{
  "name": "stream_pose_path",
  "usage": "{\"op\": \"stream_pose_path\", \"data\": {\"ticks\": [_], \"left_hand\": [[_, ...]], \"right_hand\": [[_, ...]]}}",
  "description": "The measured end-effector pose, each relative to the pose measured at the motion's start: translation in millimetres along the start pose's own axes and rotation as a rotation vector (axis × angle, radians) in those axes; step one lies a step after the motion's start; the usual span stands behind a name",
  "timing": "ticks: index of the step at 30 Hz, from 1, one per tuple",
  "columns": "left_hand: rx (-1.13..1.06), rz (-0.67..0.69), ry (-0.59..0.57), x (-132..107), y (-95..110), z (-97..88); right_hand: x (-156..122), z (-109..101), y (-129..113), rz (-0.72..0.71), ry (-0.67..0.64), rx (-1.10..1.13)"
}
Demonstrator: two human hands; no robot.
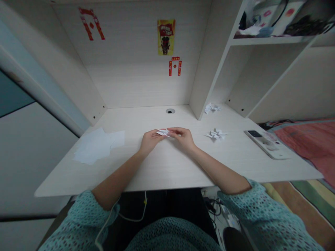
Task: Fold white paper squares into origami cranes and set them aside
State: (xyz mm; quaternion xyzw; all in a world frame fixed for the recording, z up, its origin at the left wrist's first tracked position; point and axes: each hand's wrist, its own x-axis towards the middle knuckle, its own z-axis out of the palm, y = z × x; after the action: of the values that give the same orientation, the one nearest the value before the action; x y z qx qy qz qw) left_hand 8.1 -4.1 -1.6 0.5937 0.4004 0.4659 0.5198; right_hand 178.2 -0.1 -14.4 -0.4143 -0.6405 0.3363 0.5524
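Observation:
My left hand (150, 141) and my right hand (182, 137) hold a small folded white paper figure (163, 132) between them, pinching it from either side above the desk. Its shape looks like a paper crane, but the fingers hide part of it. To the right on the desk lie a similar folded paper figure (216, 134) and, farther back, a crumpled or folded white paper piece (211, 108). Loose flat white paper sheets (97, 146) lie at the left, well away from my hands.
The pale wood-grain desk (167, 167) is enclosed by a back panel and side walls, with a round cable hole (170, 111) at the back. A white device with a dark screen (264, 143) lies at the right edge. Shelves stand above right.

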Motion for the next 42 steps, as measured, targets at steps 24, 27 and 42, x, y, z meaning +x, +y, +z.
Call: {"op": "stream_pose_path", "data": {"ticks": [24, 27, 42], "left_hand": [[0.575, 0.45, 0.272, -16.6, 16.6, 8.8], [0.651, 0.559, 0.289, -14.3, 12.1, 6.3], [0.826, 0.728, 0.243, -10.9, 5.2, -1.6]], "right_hand": [[-5.4, 9.5, -5.0, 0.135, -0.093, 0.364], [-4.2, 9.1, -0.7, 0.165, -0.115, 0.382], [-4.2, 9.3, 5.5, 0.177, -0.135, 0.458]]}}
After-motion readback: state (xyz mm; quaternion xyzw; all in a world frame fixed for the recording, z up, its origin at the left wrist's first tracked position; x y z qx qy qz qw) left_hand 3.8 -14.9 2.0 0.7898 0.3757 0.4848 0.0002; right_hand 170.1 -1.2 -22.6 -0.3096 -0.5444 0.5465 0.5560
